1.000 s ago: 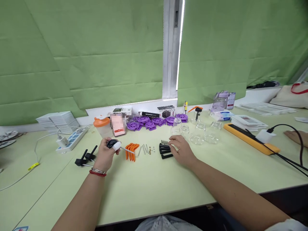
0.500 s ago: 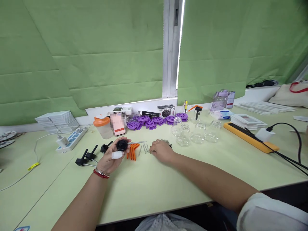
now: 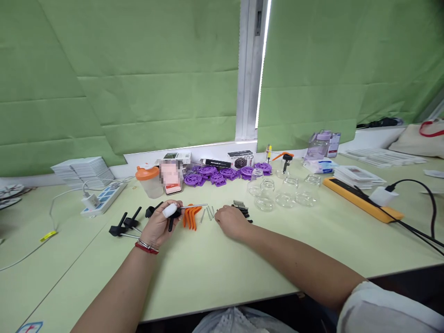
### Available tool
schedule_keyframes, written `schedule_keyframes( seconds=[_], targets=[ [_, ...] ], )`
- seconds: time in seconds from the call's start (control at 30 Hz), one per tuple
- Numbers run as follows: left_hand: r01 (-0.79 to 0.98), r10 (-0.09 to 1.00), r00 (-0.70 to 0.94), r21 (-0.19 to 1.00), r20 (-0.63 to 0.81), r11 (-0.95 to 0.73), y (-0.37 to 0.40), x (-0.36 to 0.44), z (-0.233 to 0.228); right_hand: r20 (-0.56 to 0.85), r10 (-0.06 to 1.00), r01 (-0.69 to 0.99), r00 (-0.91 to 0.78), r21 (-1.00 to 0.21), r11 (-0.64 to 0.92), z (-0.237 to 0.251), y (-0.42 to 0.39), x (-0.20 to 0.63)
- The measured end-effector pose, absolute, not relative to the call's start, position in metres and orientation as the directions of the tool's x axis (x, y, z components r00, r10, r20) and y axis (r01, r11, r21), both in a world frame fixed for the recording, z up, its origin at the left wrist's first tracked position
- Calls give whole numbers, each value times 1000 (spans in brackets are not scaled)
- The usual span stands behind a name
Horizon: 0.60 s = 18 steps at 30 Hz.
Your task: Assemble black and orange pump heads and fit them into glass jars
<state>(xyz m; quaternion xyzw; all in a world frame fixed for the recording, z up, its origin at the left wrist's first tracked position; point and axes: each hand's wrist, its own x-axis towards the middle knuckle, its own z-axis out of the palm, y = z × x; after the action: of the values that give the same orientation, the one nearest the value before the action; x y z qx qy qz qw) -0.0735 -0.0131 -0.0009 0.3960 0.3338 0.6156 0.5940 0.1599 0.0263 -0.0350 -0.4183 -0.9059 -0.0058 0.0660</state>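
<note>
Head view: black part [image 3: 175,213] sits between left fingers [image 3: 172,202].

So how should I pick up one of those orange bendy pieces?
I'd pinch the straight leg of the rightmost orange piece, reaching in from the near side. The pieces lie flat, packed side by side, with their legs pointing that way. The left hand crowds them from the left, and its metal rod crosses near their far ends.

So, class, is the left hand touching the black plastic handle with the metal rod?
Touching: the head view shows the left hand gripping the black plastic handle in its fingers.
</note>
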Motion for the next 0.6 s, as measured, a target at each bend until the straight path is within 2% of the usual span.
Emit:
schedule_keyframes(
  seconds=[0.1,0.2,0.27,0.33,0.4,0.47,0.53,0.6],
  targets=[
    [-421,996,32,905,84,-62,-14,-70,-2,113,757,756,-644,-57,652,-33,21,159],
    [-374,998,53,927,31,-9,-15,-62,0,113,765,753,-634,-135,644,-29,18,161],
    [-343,999,43,939,-26,40,-13,-56,3,154,782,741,-605,-252,623,-25,17,165],
    [-331,998,29,941,-64,70,-10,-51,8,209,818,696,-535,-441,567,-18,17,171],
    [-349,996,27,933,-79,84,-7,-46,14,216,884,599,-415,-667,444,-11,18,179],
    [-396,994,35,912,-106,111,-4,-39,20,161,946,441,-281,-854,276,-3,18,186],
    [-453,988,41,878,-151,153,-3,-31,25,63,978,241,-198,-964,111,1,17,192],
    [-496,982,40,850,-184,180,-4,-21,26,-29,982,54,-186,-998,-19,1,15,197]
  ],
)
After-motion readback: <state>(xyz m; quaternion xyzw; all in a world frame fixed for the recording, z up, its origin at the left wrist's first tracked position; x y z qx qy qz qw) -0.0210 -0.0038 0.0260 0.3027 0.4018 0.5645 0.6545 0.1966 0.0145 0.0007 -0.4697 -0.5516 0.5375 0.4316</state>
